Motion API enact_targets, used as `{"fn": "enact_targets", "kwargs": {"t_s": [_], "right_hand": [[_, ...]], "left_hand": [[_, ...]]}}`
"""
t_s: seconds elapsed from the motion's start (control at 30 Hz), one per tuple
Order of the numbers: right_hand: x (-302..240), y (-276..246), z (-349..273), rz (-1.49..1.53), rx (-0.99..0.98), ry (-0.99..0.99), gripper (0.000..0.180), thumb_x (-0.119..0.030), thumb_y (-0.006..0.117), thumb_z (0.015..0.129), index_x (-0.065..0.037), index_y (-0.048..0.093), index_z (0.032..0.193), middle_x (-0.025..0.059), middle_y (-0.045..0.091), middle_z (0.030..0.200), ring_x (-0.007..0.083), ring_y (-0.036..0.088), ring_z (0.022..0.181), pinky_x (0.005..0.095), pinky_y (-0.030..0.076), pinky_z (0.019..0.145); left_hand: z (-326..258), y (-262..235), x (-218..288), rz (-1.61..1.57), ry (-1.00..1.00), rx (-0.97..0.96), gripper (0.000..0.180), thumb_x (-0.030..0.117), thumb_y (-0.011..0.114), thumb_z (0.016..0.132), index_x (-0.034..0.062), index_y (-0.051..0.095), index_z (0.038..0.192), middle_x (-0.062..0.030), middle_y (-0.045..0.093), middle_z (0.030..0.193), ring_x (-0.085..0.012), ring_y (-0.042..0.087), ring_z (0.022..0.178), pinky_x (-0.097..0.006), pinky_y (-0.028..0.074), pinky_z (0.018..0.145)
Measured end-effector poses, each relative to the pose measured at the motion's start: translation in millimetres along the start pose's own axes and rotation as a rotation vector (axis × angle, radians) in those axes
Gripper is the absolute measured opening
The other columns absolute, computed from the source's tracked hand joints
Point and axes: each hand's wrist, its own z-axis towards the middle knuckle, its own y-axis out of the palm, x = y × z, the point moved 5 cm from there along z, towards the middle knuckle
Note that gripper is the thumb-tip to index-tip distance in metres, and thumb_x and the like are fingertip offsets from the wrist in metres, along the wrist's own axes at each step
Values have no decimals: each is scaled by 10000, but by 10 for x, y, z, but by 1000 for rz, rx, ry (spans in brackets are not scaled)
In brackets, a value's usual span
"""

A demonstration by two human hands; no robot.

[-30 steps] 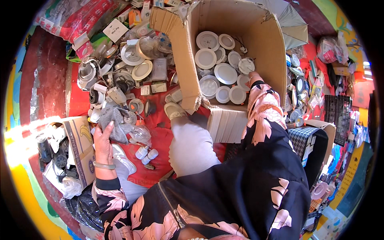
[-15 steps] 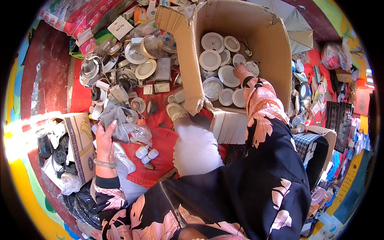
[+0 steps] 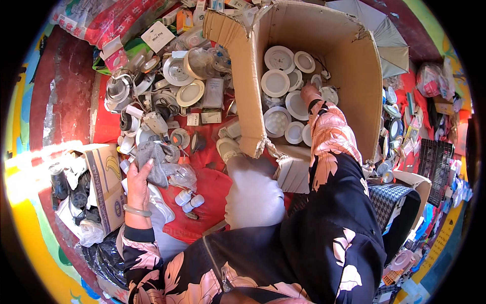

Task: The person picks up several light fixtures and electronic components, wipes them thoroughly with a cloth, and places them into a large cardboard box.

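Left hand (image 3: 137, 180): closed on a grey cloth (image 3: 153, 163), thumb on top, fingers mostly hidden behind it. Cloth held just beside a clear plastic bag (image 3: 183, 176), left of the outstretched leg. Right hand (image 3: 311, 95): down inside the open cardboard box (image 3: 354, 76), among white round light fittings (image 3: 275, 83); fingertips at a small white disc (image 3: 316, 80), opening and grip too hidden to tell. Two white bulbs (image 3: 189, 201) near the knee, on red floor covering (image 3: 205, 177)
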Motion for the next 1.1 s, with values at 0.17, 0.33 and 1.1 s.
{"fn": "enact_targets", "kwargs": {"t_s": [0.17, 0.33, 1.1], "right_hand": [[-246, 85, 232, 24, -10, -36, 481, -209, 466, 835, -67, 383, 1287, 204, 351, 1364, 398, 410, 1225, 467, 396, 964], [-242, -722, -319, 88, 101, 73, 387, -169, 467, 853, -53, 502, 1220, 171, 468, 1273, 325, 489, 1151, 412, 433, 918], [-3808, -2013, -5402, 360, -198, -1412, 688, -384, 684, 752, -224, 402, 1358, 250, 271, 1426, 351, 267, 1335, 382, 303, 1039]], "left_hand": [[94, -11, -82, -4, -36, -37, 321, 83, 593, 840, -18, 533, 1138, -61, 606, 1060, -136, 562, 942, -279, 411, 879], [-52, 11, 59, -29, -5, -31, 327, 83, 594, 839, -19, 530, 1143, -64, 606, 1062, -137, 562, 950, -282, 414, 879], [-581, -641, 643, -652, 158, -143, 304, 161, 530, 886, 18, 527, 1154, -86, 613, 1046, -202, 597, 966, -342, 479, 847]]}}
